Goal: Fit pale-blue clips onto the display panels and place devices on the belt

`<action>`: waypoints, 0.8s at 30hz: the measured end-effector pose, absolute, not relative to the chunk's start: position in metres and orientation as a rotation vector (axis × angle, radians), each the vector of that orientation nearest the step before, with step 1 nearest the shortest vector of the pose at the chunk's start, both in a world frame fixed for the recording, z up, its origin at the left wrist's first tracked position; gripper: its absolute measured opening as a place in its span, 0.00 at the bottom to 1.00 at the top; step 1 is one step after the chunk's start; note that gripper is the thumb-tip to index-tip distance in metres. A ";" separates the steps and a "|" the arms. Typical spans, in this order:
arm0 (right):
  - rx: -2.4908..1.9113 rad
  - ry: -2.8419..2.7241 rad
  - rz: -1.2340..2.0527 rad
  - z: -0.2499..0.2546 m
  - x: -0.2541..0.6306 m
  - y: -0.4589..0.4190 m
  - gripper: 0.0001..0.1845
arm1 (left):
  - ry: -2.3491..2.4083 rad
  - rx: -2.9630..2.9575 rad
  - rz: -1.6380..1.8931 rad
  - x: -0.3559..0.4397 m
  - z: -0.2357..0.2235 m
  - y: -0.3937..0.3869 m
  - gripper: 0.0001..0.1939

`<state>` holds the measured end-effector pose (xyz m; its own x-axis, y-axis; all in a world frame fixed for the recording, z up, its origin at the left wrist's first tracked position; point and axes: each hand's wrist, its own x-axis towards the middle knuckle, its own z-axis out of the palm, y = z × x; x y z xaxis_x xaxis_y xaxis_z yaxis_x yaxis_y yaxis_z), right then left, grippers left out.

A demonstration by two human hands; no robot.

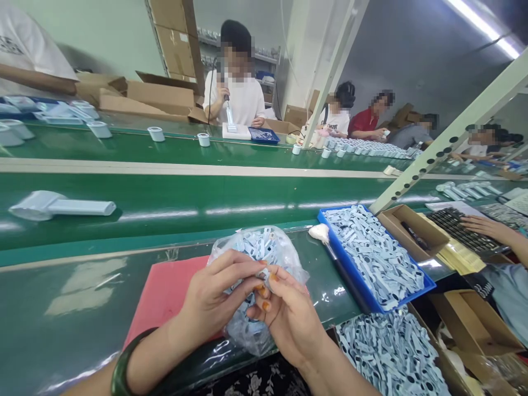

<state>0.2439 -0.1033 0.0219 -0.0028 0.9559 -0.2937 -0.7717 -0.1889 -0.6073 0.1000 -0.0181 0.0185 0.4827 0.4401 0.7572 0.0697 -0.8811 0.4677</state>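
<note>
A clear plastic bag (pixel 264 247) full of small pale-blue plastic strips rests on a red mat (pixel 165 291) at the near edge of the green bench. My left hand (pixel 214 297) and my right hand (pixel 289 313) meet in front of the bag, fingers pinched together on its plastic near the top. The fingertips overlap, so what lies between them besides the bag is hidden. A dark green bangle (pixel 124 363) sits on my left wrist.
A blue tray (pixel 412 297) heaped with the same strips lies to the right, with more strips (pixel 391 352) below it. A white handheld part (pixel 58 206) lies on the green conveyor (pixel 247 187). Cardboard boxes (pixel 416 231), a neighbour's hand on a keyboard (pixel 487 228), workers opposite.
</note>
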 end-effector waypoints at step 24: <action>-1.914 -2.476 0.190 0.026 0.304 -0.118 0.06 | 0.325 2.621 0.974 0.074 -0.007 -0.040 0.12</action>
